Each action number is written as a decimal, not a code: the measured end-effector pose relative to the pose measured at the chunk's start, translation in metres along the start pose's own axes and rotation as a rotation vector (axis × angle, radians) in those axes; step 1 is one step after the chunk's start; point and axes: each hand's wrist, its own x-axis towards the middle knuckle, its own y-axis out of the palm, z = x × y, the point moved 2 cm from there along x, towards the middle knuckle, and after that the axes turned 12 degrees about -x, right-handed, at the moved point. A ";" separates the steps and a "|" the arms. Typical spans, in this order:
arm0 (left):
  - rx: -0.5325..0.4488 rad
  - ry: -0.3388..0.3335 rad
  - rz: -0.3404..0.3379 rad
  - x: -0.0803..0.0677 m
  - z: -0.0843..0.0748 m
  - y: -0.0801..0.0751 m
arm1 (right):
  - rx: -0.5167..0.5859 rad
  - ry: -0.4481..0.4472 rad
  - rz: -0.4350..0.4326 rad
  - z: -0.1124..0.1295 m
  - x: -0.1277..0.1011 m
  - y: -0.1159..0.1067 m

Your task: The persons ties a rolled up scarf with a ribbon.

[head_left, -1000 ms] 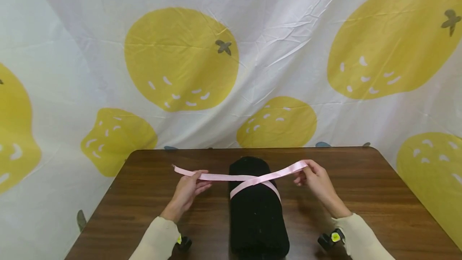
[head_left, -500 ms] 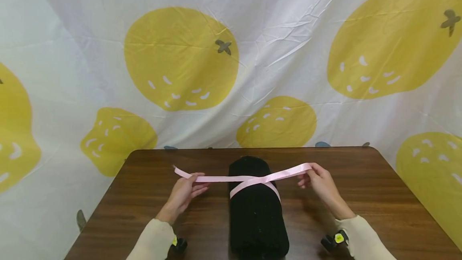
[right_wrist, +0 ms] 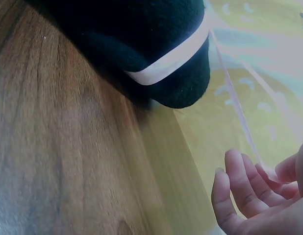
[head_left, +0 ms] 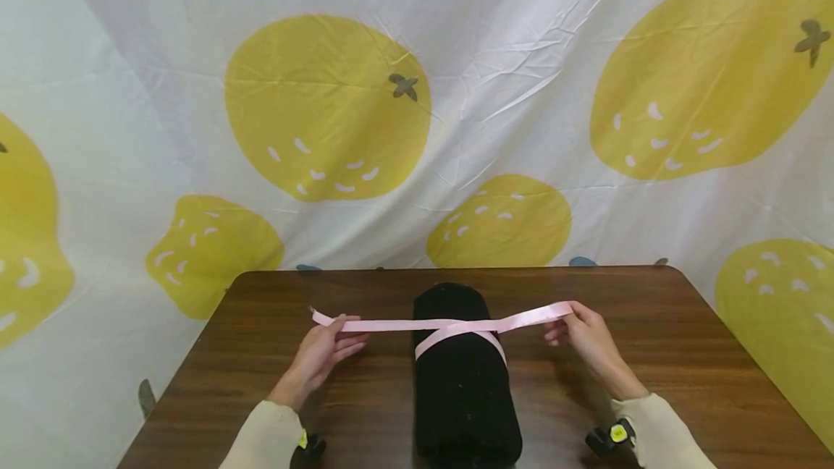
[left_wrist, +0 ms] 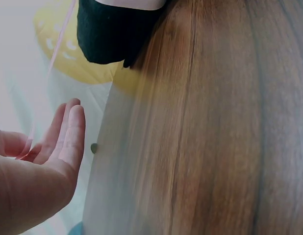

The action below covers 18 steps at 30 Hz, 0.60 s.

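Both hands drawn wider apart, ribbon tauter than a second ago | left hand and right hand each pinching an end of pink ribbon, crossed over black rolled cloth mid-worktop | risk: satin slipping from pinch, crossing loosening | dark wood; lemon-print sheet behind.

one pink ribbon, one black roll, one table, two hands (both pinching ribbon)

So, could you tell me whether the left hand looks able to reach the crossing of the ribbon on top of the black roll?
Probably yes. The left hand pinches the pink ribbon just beside the black roll, and only bare table lies between. It would have to release its ribbon end first.
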 end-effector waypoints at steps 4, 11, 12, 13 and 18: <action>-0.011 -0.020 0.012 0.000 -0.001 -0.005 | 0.029 0.019 0.008 -0.002 0.000 -0.004; -0.038 -0.041 0.032 -0.002 -0.004 -0.011 | 0.063 0.071 0.020 -0.010 -0.001 -0.014; -0.040 -0.044 0.032 -0.002 -0.004 -0.011 | 0.075 0.073 0.019 -0.012 0.000 -0.015; -0.039 -0.046 0.034 -0.002 -0.004 -0.012 | 0.087 0.076 0.021 -0.013 0.000 -0.015; -0.029 -0.046 0.032 -0.001 -0.004 -0.014 | 0.103 0.081 0.023 -0.020 0.001 -0.019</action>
